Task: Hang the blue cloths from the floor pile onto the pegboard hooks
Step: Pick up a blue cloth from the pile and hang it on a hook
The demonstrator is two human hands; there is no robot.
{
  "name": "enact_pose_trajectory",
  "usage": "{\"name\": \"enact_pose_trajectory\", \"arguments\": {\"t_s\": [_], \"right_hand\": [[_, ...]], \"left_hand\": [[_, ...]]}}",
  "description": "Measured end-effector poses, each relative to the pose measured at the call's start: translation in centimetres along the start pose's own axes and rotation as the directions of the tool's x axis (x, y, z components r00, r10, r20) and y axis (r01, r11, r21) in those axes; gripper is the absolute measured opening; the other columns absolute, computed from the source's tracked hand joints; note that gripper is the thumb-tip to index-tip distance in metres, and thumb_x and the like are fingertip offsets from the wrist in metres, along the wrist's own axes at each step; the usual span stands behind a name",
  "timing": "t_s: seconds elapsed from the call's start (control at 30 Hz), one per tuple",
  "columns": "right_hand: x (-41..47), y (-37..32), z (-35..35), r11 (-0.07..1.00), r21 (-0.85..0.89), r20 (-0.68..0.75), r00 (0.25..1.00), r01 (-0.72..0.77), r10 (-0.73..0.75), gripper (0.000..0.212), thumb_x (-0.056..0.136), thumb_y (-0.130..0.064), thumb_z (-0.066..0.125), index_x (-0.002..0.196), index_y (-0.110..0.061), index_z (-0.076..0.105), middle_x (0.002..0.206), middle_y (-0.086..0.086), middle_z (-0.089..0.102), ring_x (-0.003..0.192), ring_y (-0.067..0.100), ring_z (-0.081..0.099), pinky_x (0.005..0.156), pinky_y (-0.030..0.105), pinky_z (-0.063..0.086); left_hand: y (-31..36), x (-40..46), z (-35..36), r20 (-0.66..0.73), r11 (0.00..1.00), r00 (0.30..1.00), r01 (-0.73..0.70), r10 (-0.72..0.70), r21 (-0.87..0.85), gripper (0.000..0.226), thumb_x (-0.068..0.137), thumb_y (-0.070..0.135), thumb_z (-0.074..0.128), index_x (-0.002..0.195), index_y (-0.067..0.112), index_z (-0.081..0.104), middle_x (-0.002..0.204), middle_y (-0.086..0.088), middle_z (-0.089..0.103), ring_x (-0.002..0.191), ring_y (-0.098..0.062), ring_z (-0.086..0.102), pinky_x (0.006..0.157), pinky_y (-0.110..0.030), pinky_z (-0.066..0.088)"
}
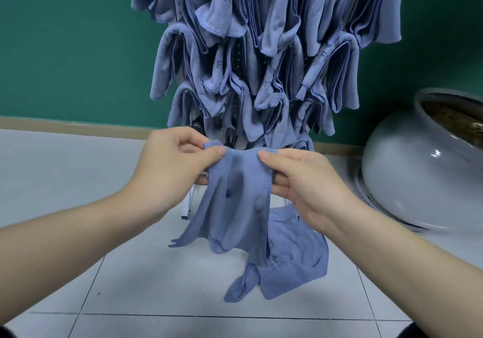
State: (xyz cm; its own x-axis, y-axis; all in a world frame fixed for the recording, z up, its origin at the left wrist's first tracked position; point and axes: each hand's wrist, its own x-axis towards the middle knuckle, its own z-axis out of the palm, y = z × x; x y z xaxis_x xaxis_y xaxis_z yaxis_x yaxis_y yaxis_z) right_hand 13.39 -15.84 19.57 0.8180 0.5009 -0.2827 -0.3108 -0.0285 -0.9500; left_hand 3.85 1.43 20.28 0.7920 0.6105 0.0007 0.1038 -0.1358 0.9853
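A blue cloth (235, 201) hangs in the air between my two hands, its lower end drooping toward the floor. My left hand (172, 165) pinches its top left corner between thumb and fingers. My right hand (305, 180) pinches the top edge a little to the right. Another blue cloth (292, 259) lies crumpled on the white floor tiles just behind and below. The pegboard stand (236, 58) rises directly ahead, almost hidden under several rows of hung blue cloths (261, 37). Its white foot (188, 207) shows behind the held cloth.
A large round grey ceramic pot (418, 175) stands on the floor at the right, close to the stand. A green wall (65, 50) with a beige skirting runs behind. White floor tiles (78, 180) stretch to the left and in front.
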Motion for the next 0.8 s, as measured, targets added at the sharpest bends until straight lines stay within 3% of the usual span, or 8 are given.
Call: {"name": "enact_pose_trajectory", "arguments": {"t_s": [0.1, 0.27, 0.4, 0.5, 0.63, 0.73, 0.8], "right_hand": [[-0.5, -0.1, 0.7, 0.999, 0.037, 0.051, 0.998, 0.030, -0.032, 0.020, 0.098, -0.011, 0.068, 0.109, 0.003, 0.075, 0.103, 0.015, 0.079, 0.099, 0.028, 0.077, 0.077, 0.028, 0.062], [-1.2, -0.1, 1.2, 0.994, 0.031, 0.049, 0.994, 0.101, -0.103, 0.018, 0.098, -0.012, 0.068, 0.106, 0.000, 0.077, 0.101, 0.015, 0.079, 0.098, 0.030, 0.077, 0.089, 0.037, 0.062], [-2.1, 0.3, 1.4, 0.985, -0.021, 0.046, 0.984, 0.171, -0.170, 0.016, 0.098, -0.015, 0.067, 0.101, -0.008, 0.081, 0.097, 0.011, 0.080, 0.098, 0.028, 0.077, 0.096, 0.044, 0.060], [-2.5, 0.9, 1.7, 0.977, -0.030, 0.023, 0.977, 0.212, -0.211, 0.017, 0.099, -0.015, 0.066, 0.101, -0.011, 0.082, 0.097, 0.010, 0.080, 0.100, 0.030, 0.076, 0.100, 0.050, 0.057], [-2.7, 0.7, 1.3, 0.955, -0.042, 0.027, 0.956, 0.294, -0.293, 0.020, 0.101, -0.022, 0.065, 0.106, -0.010, 0.081, 0.102, 0.007, 0.080, 0.107, 0.027, 0.074, 0.104, 0.050, 0.054], [-2.9, 0.1, 0.9, 0.946, -0.020, 0.065, 0.944, 0.324, -0.322, 0.020, 0.099, -0.019, 0.066, 0.107, -0.006, 0.079, 0.103, 0.010, 0.080, 0.105, 0.027, 0.075, 0.102, 0.044, 0.056], [-2.8, 0.0, 0.6, 0.947, -0.028, 0.063, 0.946, 0.321, -0.319, 0.020, 0.101, -0.014, 0.063, 0.110, -0.004, 0.077, 0.104, 0.012, 0.079, 0.105, 0.028, 0.075, 0.100, 0.045, 0.057]], "left_hand": [[0.2, -0.8, 0.8, 0.016, 1.000, 1.000, -0.017, 0.017, -0.004, 0.011, 0.085, 0.010, 0.080, 0.080, 0.005, 0.071, 0.080, -0.021, 0.072, 0.066, -0.014, 0.069, 0.058, -0.026, 0.059], [0.7, -2.0, 1.5, 0.017, 0.998, 0.999, -0.027, 0.028, -0.055, 0.009, 0.083, 0.008, 0.081, 0.084, 0.002, 0.074, 0.083, -0.020, 0.074, 0.074, -0.022, 0.072, 0.071, -0.040, 0.065], [0.8, -2.8, 1.8, 0.020, 0.995, 0.999, -0.027, 0.029, -0.096, 0.004, 0.085, 0.007, 0.080, 0.086, 0.005, 0.077, 0.080, -0.011, 0.077, 0.073, -0.018, 0.074, 0.074, -0.038, 0.065], [0.6, -3.8, 2.2, 0.094, 0.990, 0.993, -0.056, 0.069, -0.132, 0.009, 0.090, 0.005, 0.073, 0.095, 0.009, 0.079, 0.088, -0.005, 0.079, 0.085, -0.018, 0.077, 0.079, -0.033, 0.064], [0.2, -4.4, 2.2, 0.202, 0.969, 0.953, -0.201, 0.227, -0.141, 0.033, 0.098, -0.009, 0.055, 0.109, 0.013, 0.077, 0.115, -0.006, 0.071, 0.106, -0.017, 0.071, 0.085, -0.030, 0.062], [0.3, -4.0, 1.7, 0.280, 0.935, 0.899, -0.354, 0.337, 0.012, 0.036, 0.099, 0.002, 0.055, 0.114, 0.027, 0.076, 0.110, 0.007, 0.066, 0.104, -0.007, 0.064, 0.090, -0.021, 0.053], [0.5, -3.7, 1.3, 0.301, 0.905, 0.879, -0.414, 0.369, 0.101, 0.037, 0.099, 0.004, 0.058, 0.112, 0.035, 0.075, 0.101, 0.011, 0.061, 0.095, -0.002, 0.058, 0.083, -0.015, 0.046]]}}
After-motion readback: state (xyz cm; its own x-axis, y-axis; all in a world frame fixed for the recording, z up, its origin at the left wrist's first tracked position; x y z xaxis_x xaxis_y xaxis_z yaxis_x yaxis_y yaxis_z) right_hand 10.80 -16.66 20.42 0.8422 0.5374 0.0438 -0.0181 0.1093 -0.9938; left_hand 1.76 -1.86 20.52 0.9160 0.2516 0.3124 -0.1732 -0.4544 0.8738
